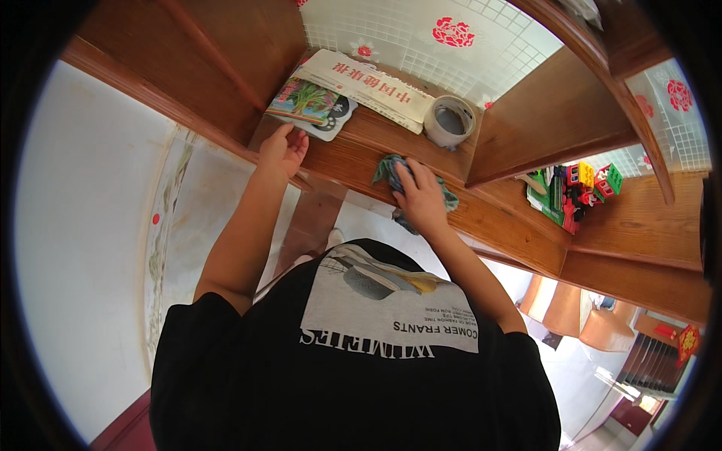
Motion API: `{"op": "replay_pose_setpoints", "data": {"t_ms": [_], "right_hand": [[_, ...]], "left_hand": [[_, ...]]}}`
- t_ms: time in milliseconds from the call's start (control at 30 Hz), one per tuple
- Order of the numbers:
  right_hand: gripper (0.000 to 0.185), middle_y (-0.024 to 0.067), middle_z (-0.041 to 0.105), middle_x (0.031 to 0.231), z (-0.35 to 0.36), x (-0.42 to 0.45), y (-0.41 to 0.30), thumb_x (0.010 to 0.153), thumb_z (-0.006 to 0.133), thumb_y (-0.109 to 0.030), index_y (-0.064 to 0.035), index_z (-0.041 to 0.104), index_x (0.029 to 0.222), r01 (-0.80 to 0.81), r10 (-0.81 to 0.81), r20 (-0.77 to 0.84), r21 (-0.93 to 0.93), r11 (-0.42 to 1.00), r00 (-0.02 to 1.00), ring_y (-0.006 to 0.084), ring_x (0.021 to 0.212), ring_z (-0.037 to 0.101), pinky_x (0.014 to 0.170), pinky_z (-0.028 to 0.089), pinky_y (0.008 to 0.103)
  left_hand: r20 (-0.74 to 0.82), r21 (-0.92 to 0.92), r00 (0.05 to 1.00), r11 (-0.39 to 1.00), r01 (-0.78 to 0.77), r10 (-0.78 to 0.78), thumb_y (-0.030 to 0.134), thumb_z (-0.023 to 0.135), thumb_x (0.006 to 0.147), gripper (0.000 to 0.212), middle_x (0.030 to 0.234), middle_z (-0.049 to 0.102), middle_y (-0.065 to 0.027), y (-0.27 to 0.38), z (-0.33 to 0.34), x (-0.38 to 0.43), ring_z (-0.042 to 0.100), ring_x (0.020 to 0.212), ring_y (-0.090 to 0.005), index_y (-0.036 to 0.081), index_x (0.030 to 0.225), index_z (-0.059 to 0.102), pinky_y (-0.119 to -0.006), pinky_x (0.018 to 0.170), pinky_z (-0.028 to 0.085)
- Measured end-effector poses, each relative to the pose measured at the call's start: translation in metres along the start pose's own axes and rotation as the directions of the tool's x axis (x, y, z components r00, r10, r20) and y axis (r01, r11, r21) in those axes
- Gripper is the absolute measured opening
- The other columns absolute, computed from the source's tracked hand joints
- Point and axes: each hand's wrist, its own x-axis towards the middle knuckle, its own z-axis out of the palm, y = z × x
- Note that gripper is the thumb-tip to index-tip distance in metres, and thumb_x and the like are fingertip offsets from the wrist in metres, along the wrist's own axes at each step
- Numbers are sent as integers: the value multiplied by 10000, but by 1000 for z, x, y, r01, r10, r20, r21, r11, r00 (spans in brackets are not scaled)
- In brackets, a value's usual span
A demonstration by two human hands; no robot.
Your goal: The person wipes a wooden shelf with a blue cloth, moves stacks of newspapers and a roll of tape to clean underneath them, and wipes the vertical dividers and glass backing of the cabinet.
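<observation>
My right hand (pixel 420 191) presses a crumpled green-blue cloth (pixel 389 169) on the front edge of a wooden shelf (pixel 350 160). At the shelf's left part, my left hand (pixel 285 151) has its fingers loosely curled, near a white panda-patterned item (pixel 330 131). I cannot tell whether the fingers touch it. A colourful booklet (pixel 304 100) with a plant picture lies on that item. Behind them lies a folded newspaper (pixel 366 90), its right end beside a wide roll of tape (pixel 449 121).
A wooden divider (pixel 553 113) rises right of the tape. Beyond it, toy blocks (pixel 586 176) and a green packet (pixel 544 197) lie on the shelf. A patterned glass panel (pixel 412 39) backs the shelf. A white wall (pixel 84 225) stands at the left. Brown stools (pixel 606 330) are at lower right.
</observation>
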Motion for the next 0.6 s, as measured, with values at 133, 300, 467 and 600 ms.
{"op": "replay_pose_setpoints", "data": {"t_ms": [133,300,467,600], "right_hand": [[596,145,388,1259,-27,-21,5,643,665,-182,-46,442,1179,51,-46,77,-71,996,996,323,1106,404,914,342,383],[583,143,405,1239,7,-2,-1,651,654,-202,-7,442,1158,104,-98,121,-46,994,988,313,1080,411,888,352,380],[543,160,439,1174,40,48,-29,645,639,-186,13,465,1119,212,-213,66,26,977,975,320,1005,433,850,375,375],[484,174,445,1156,68,86,-62,687,599,-184,12,473,1112,185,-187,185,27,982,965,330,1001,438,858,376,374]], "left_hand": [[147,88,989,995,-43,29,82,583,791,118,793,543,-61,14,15,0,544,727,-152,39,875,514,-262,636,486],[243,147,967,983,-109,71,85,569,806,105,854,564,-74,30,46,0,553,775,-147,42,892,525,-254,668,491],[248,36,963,992,-122,109,118,594,794,157,848,561,-65,15,60,2,556,783,-167,72,909,498,-320,726,491],[221,-81,969,992,-95,111,146,597,797,205,889,535,-72,-13,78,-11,551,833,-206,82,949,474,-365,792,475]]}}
